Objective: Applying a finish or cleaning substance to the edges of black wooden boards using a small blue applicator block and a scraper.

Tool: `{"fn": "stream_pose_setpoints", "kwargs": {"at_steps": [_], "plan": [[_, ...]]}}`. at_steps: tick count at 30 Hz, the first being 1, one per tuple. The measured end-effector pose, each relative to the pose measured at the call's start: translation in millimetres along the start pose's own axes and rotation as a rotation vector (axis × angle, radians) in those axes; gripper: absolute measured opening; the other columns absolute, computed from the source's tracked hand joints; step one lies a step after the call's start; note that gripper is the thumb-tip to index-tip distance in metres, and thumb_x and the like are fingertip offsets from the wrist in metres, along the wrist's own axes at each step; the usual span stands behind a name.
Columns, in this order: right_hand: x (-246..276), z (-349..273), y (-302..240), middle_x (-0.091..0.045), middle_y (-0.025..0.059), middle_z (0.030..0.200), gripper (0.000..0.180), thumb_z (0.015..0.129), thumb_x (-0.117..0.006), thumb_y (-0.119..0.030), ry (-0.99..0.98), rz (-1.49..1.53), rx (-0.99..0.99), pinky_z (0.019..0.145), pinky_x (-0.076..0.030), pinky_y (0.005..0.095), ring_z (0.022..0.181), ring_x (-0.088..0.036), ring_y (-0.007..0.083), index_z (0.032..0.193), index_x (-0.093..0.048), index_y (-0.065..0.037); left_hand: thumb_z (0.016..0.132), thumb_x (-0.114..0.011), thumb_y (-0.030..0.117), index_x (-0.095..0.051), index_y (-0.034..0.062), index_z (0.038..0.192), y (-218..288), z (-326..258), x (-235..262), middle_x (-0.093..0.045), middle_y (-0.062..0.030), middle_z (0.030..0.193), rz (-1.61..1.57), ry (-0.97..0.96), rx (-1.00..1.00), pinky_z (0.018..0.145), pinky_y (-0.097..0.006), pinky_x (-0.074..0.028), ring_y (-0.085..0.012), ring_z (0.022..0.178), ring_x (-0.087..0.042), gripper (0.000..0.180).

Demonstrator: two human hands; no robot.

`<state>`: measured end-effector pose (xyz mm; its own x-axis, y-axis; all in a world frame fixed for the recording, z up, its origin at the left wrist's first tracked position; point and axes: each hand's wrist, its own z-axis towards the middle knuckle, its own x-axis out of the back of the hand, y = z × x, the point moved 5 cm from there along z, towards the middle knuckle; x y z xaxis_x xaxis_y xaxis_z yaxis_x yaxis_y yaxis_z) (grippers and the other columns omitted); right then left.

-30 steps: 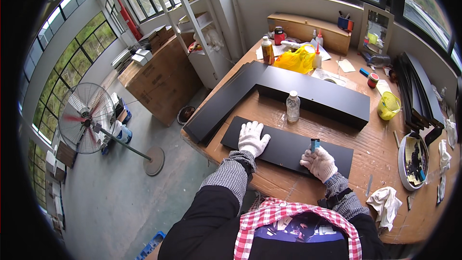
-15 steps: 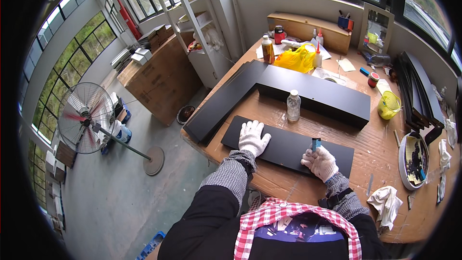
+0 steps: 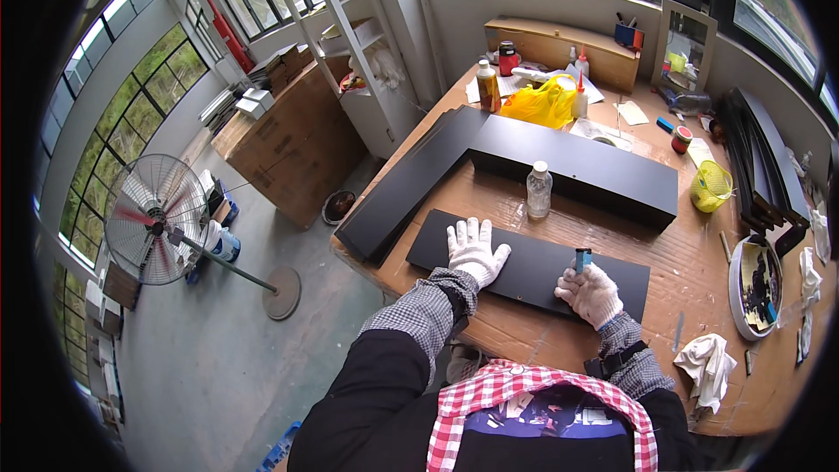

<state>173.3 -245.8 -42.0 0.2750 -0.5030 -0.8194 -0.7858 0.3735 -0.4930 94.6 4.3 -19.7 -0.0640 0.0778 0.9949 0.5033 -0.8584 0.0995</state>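
A flat black board (image 3: 533, 267) lies across the near part of the cardboard-covered table. My left hand (image 3: 477, 253), in a white knit glove, rests flat on its left half with the fingers spread. Over the board's right half, my right hand (image 3: 592, 292), also gloved, is closed around a small blue block with a dark top (image 3: 583, 259). I cannot make out whether that block touches the board. Just beyond the board stands a clear capped bottle (image 3: 539, 190). Behind it is a long black box-shaped piece (image 3: 572, 166), with a stack of black boards (image 3: 406, 183) to its left.
A yellow plastic bag (image 3: 538, 103), an amber bottle (image 3: 488, 87) and glue bottles stand at the back. On the right are a yellow basket (image 3: 710, 186), a round tray (image 3: 738, 315), a white rag (image 3: 706, 367) and curved black pieces (image 3: 760, 157). A fan (image 3: 157, 223) stands left.
My left hand has slid a little to the right on the board. The right hand, still holding the blue block, has shifted only slightly. The whole view has moved a touch.
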Motion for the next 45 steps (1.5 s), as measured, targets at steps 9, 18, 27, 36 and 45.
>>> {"fn": "stream_pose_setpoints", "kwargs": {"at_steps": [9, 18, 27, 36, 45], "plan": [[11, 4, 2, -0.067, 0.0107, 0.096, 0.029, 0.097, -0.057, -0.030, -0.009, 0.038, 0.020, 0.087, -0.056, 0.0460, 0.095, -0.067, 0.0306, 0.110, -0.061, -0.004, 0.095, -0.044, 0.056, -0.029, 0.0079, 0.155, 103, -20, 9, -0.023, -0.0193, 0.162, 0.028, -0.181, -0.418, 0.122, -0.053, 0.000, -0.0369, 0.151, -0.015, 0.078], [7, -9, 3, -0.066, 0.0110, 0.100, 0.032, 0.096, -0.059, -0.030, -0.041, 0.060, 0.031, 0.090, -0.055, 0.0460, 0.099, -0.067, 0.0318, 0.115, -0.060, -0.004, 0.092, -0.048, 0.060, -0.033, 0.0083, 0.153, 72, -10, 10, -0.026, -0.0196, 0.160, -0.034, -0.156, -0.552, 0.124, -0.047, -0.002, -0.0357, 0.151, -0.016, 0.081], [-8, -1, -7, -0.064, 0.0088, 0.095, 0.028, 0.097, -0.061, -0.028, -0.032, 0.084, -0.010, 0.088, -0.056, 0.0438, 0.093, -0.066, 0.0284, 0.110, -0.059, -0.004, 0.095, -0.044, 0.061, -0.029, 0.0022, 0.153, -95, 29, 7, -0.024, -0.0222, 0.160, 0.096, -0.039, 0.060, 0.122, -0.049, -0.006, -0.0392, 0.150, -0.017, 0.084], [4, -3, -6, -0.067, 0.0112, 0.103, 0.037, 0.097, -0.060, -0.032, -0.086, 0.019, 0.047, 0.094, -0.054, 0.0462, 0.104, -0.066, 0.0301, 0.119, -0.059, -0.003, 0.091, -0.049, 0.059, -0.036, 0.0025, 0.150, 61, -46, -3, -0.030, -0.0236, 0.157, -0.044, -0.042, -0.502, 0.123, -0.052, -0.005, -0.0404, 0.148, -0.021, 0.082], [16, -25, -10, -0.068, 0.0128, 0.103, 0.036, 0.096, -0.061, -0.031, -0.071, 0.063, 0.077, 0.094, -0.055, 0.0465, 0.103, -0.067, 0.0306, 0.119, -0.060, -0.003, 0.093, -0.049, 0.059, -0.036, 0.0047, 0.151, -34, -39, -6, -0.028, -0.0224, 0.159, 0.045, -0.010, -0.302, 0.123, -0.049, -0.003, -0.0384, 0.150, -0.019, 0.081]]}}
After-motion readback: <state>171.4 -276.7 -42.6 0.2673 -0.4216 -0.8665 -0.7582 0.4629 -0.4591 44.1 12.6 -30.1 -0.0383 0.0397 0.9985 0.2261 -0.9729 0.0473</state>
